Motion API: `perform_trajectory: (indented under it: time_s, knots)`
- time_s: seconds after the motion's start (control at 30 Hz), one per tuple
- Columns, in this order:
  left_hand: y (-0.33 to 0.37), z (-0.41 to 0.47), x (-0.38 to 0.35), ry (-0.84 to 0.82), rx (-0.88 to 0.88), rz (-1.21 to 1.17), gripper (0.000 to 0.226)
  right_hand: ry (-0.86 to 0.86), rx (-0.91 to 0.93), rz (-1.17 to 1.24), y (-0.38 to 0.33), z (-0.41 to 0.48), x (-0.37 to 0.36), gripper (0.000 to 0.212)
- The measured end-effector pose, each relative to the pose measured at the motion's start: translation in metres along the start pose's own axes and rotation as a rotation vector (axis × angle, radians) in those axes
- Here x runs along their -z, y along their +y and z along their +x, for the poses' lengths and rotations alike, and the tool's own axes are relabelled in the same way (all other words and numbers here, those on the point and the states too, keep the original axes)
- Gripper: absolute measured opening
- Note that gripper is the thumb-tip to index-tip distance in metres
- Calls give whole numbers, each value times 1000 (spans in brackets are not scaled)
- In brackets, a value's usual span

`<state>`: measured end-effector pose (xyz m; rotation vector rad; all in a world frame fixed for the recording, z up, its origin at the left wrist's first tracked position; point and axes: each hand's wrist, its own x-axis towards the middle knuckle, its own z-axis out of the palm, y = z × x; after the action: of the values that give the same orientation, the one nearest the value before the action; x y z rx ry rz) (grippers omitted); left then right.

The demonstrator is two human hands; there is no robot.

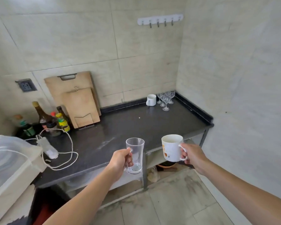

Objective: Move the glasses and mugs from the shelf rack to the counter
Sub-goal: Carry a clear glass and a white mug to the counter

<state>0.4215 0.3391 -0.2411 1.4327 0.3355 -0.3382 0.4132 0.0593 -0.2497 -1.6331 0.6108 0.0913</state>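
Note:
My left hand (120, 161) grips the handle of a clear glass mug (135, 155), held upright over the front edge of the dark counter (128, 127). My right hand (193, 155) holds a white mug (171, 147) with an orange print by its handle, upright, just past the counter's front right edge. At the counter's back right corner stand a white mug (151, 100) and several small stemmed glasses (166, 99). The shelf rack is out of view.
Two wooden cutting boards (78, 101) lean on the back wall. Sauce bottles (52, 120) cluster at the left, with a white cord and plug (55, 150) lying in front. A white lidded appliance (10, 159) sits at far left. A lower shelf holds a pot (167, 165).

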Motion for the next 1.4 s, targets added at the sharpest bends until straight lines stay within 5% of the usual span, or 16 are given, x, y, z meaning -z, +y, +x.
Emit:
perform_trajectory:
  time_s: [0.47, 1.13, 1.4]
  knots:
    - [55, 219, -120, 6, 1, 238, 43, 2, -51, -117, -70, 240, 40, 24]
    - [114, 527, -89, 139, 237, 264, 33, -131, -166, -277, -135, 493, -89, 27]
    - [119, 630, -89, 90, 203, 245, 29, -193, -246, -270, -130, 577, -137, 24]
